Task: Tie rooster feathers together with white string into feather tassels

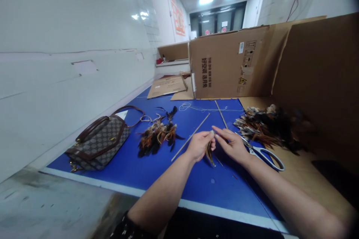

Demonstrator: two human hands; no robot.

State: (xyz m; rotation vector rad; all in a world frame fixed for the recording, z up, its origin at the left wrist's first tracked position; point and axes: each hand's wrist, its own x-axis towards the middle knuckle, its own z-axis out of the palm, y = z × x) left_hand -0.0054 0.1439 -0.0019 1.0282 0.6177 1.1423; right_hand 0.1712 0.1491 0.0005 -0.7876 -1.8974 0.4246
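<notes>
My left hand (199, 145) is closed in a pinch on a small brown feather (209, 154) that hangs down from its fingertips over the blue table (157, 171). My right hand (232, 145) reaches in from the right, its fingers pinched together at the top of the same feather, almost touching my left fingertips. Scissors with white handles (262, 153) lie on the table just right of my right hand. Two thin wooden sticks (192, 136) lie just beyond my hands.
A bundle of dark and orange feathers (157, 136) lies to the left of my hands, a larger heap of feathers (269, 125) to the right on cardboard. A patterned handbag (99, 142) sits at the far left. Cardboard boxes (230, 65) wall the back and right. White string (196, 108) lies behind.
</notes>
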